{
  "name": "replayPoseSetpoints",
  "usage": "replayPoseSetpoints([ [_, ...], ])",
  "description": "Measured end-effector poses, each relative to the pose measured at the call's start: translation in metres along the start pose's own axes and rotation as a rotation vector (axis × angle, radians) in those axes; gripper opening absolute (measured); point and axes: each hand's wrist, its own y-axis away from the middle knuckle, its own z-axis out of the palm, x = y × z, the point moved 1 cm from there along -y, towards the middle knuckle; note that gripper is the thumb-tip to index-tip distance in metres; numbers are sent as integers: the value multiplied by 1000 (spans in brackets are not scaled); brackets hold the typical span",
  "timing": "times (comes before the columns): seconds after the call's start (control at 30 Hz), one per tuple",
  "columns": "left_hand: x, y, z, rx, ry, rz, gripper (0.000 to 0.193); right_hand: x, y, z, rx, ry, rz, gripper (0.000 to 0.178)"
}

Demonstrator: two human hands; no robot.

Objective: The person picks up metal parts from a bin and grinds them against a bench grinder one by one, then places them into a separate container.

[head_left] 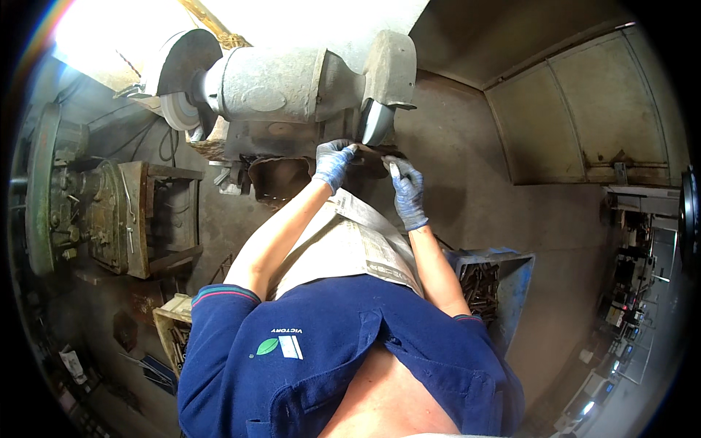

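"Grinder point(270, 84) ahead, and the left hand point(334, 162) pinches a thin workpiece point(371, 150) just below the right-end wheel point(377, 124)!"

"Right hand point(406, 188)?"

"Seemingly gripping the other end."

"Progress?"

"Mid-job, I'd judge; its finish is too small to read. Metal parts point(480, 286) lie in the right-side crate point(520, 281), finished or waiting, can't tell."

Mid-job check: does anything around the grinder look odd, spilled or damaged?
A pale printed sheet is draped below the left hand and right hand, like a makeshift apron: odd beside a bench grinder. I see no clear spill or damage, though the shadowed floor is hard to judge.
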Motion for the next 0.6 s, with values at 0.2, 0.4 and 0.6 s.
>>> replayPoseSetpoints([
  [0.2,16,4,-17,62,-95,17,10,-23,-2,27,-16,58,-48,11],
  [0.4,20,1,-32,86,-115,33,9,-15,-4,38,-59,35,-28,14],
  [0.6,20,2,-44,32,-143,79,9,-28,-1,42,-96,46,-49,14],
])
